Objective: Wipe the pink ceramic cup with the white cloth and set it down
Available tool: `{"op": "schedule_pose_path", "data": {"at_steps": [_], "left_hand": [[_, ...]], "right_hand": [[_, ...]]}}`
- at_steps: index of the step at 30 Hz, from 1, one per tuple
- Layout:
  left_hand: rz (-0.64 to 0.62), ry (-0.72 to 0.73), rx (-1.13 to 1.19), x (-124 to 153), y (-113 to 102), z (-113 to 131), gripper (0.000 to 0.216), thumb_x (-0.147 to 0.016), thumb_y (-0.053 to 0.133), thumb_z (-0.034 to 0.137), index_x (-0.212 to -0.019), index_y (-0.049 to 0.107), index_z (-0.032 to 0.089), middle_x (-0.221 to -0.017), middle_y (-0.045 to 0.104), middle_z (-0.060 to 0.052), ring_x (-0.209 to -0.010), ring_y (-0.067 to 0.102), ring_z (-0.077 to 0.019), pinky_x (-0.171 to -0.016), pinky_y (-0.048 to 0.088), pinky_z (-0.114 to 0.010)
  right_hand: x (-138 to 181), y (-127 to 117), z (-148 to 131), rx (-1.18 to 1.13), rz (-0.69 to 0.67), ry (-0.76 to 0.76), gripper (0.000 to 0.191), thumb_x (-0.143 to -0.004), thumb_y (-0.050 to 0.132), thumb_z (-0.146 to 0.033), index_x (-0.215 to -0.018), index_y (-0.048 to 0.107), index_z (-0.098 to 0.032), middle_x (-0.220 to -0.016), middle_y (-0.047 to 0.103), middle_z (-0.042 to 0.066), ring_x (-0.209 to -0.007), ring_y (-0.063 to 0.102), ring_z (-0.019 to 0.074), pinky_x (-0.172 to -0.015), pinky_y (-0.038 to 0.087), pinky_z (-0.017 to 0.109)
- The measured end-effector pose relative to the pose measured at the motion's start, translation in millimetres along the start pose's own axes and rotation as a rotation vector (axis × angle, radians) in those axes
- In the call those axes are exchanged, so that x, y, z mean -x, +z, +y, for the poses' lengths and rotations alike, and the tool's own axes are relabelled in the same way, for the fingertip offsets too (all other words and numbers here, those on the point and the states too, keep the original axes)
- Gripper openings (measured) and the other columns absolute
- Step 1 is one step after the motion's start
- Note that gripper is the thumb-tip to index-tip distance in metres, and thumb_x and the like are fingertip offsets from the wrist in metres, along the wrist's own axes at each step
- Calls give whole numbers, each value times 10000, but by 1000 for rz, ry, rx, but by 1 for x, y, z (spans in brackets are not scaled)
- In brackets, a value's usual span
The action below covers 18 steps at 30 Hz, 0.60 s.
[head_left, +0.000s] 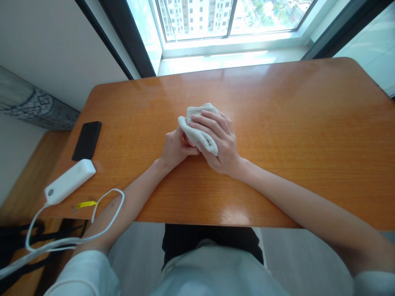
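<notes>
A folded white cloth (200,130) is bunched between my two hands above the middle of the table. My right hand (220,137) presses over the cloth from the right, its fingers laid across the top and curled round it. From the left, my left hand (177,149) closes in under the cloth, with its thumb pointing right. A small reddish patch (187,140) shows between the left hand and the cloth. What it belongs to is mostly covered, and the left fingers are largely hidden.
The brown wooden table (296,131) reaches to a window (230,24) at the back. At the left lie a black phone (87,140) and a white power strip (70,181). A white cable (121,205) with a yellow tag (86,204) loops over my left forearm.
</notes>
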<state>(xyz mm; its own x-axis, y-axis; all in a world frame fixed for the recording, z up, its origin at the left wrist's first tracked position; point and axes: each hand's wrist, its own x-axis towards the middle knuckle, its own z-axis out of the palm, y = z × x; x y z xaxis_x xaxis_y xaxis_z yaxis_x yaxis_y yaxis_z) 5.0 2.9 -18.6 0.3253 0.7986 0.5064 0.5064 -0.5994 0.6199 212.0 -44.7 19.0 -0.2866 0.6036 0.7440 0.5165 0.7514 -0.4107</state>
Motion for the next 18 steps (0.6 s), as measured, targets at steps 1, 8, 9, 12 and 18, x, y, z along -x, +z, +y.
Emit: {"op": "schedule_pose_path", "data": {"at_steps": [1, 8, 9, 12, 18], "left_hand": [[17, 0, 5, 0, -2, 5, 460, -845, 830, 592, -1027, 587, 247, -734, 598, 55, -594, 530, -113, -568, 458, -292], [49, -38, -35, -4, -5, 22, 443, -752, 830, 435, -1086, 599, 258, -773, 649, 57, -614, 541, -119, -605, 439, -251], [53, -39, -34, -4, -4, 22, 448, -750, 835, 434, -1088, 601, 259, -772, 645, 58, -610, 535, -119, -602, 434, -249], [59, -34, -26, -4, -5, 20, 450, -747, 844, 416, -1093, 603, 258, -759, 625, 63, -593, 516, -115, -591, 420, -247], [-31, -50, 19, -4, -6, 17, 407, -817, 821, 357, -1154, 612, 264, -743, 623, 70, -576, 513, -117, -578, 407, -248]], "right_hand": [[-2, 0, 1, -37, 37, 48, 474, -1150, 452, -487, -1552, 655, -341, -1580, 712, 65, -1567, 583, 353, -1349, 404, 661], [1, 13, 29, -367, 256, 706, 587, -1113, 437, -756, -997, 704, -246, -933, 757, 50, -924, 740, 256, -873, 667, 454], [2, 15, 33, -395, 268, 764, 598, -1097, 452, -779, -934, 671, -247, -853, 714, 31, -848, 709, 238, -812, 659, 430], [3, 18, 38, -428, 307, 778, 596, -1071, 497, -803, -871, 619, -255, -784, 645, 3, -770, 653, 212, -733, 634, 393], [6, 17, 26, -406, 303, 686, 565, -1103, 459, -760, -930, 674, -267, -776, 658, -15, -735, 663, 209, -711, 635, 397]]}}
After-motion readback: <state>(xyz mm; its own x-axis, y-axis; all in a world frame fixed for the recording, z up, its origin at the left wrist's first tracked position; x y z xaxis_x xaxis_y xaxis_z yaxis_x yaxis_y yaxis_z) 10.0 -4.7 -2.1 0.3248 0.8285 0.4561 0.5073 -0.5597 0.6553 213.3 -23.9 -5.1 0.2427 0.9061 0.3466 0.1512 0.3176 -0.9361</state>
